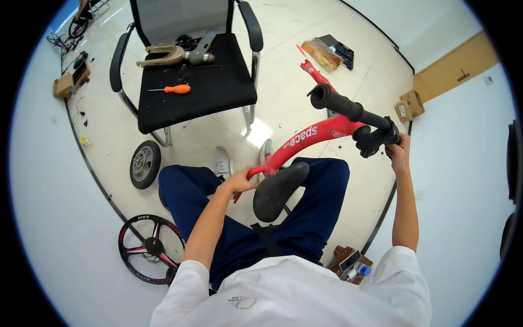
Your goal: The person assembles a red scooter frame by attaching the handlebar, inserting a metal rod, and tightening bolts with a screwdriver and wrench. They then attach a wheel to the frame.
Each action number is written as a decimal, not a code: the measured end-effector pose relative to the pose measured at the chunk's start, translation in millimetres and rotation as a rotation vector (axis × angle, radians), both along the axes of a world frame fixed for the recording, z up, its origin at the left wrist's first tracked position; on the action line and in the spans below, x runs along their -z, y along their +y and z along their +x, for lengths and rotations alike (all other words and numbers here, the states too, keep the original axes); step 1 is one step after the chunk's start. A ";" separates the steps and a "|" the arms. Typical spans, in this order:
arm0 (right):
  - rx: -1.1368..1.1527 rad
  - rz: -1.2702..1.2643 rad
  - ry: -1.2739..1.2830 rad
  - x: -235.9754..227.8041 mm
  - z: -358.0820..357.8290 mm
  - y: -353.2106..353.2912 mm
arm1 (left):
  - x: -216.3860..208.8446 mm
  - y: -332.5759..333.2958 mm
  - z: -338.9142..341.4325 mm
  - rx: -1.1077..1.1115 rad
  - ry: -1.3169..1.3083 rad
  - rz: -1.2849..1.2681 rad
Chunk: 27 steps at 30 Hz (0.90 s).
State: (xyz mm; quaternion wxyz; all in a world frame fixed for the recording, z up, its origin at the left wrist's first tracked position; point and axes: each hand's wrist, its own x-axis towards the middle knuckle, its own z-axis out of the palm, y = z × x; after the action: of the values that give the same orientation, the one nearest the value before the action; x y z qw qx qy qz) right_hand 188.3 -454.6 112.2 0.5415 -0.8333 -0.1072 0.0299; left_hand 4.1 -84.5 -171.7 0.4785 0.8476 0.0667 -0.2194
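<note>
A small red balance-bike frame [297, 143] lies across my lap, tilted, without wheels on it. My left hand [238, 181] is closed round its thin rear tube, next to the black saddle [280, 191]. At the other end, the black handlebar [373, 117] points up and left, with one grip towards the camera. My right hand [400, 152] grips the handlebar's far right end by the black clamp; part of its fingers is hidden behind the bar. The red fork [317, 75] sticks out beyond the handlebar, its prongs bare.
Ahead stands a black chair [199, 101] bearing an orange screwdriver [178, 89], a beige fork [166, 56] and small parts. A small wheel [145, 164] and a larger spoked wheel [152, 246] are at my left. A toolbox [339, 52], cartons [411, 104] and a bottle [362, 269] sit right.
</note>
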 end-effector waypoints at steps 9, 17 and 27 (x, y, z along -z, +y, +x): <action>0.134 -0.168 0.240 10.9 22.4 -16.6 | -8.2 -9.5 3.9 -0.234 -0.123 -0.103; -0.108 -0.180 0.483 -8.5 13.2 -23.6 | 24.9 14.4 -8.8 -0.195 0.099 -0.457; 0.056 -0.700 0.341 50.4 82.6 -22.2 | 28.6 2.1 20.9 -0.194 0.090 -0.302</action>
State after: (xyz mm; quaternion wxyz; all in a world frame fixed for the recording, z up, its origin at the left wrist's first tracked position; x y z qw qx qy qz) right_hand 271.0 -476.9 61.8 0.2350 -0.9533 0.0239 0.1882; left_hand 24.9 -82.4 -200.3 0.6159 0.7449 0.1357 -0.2177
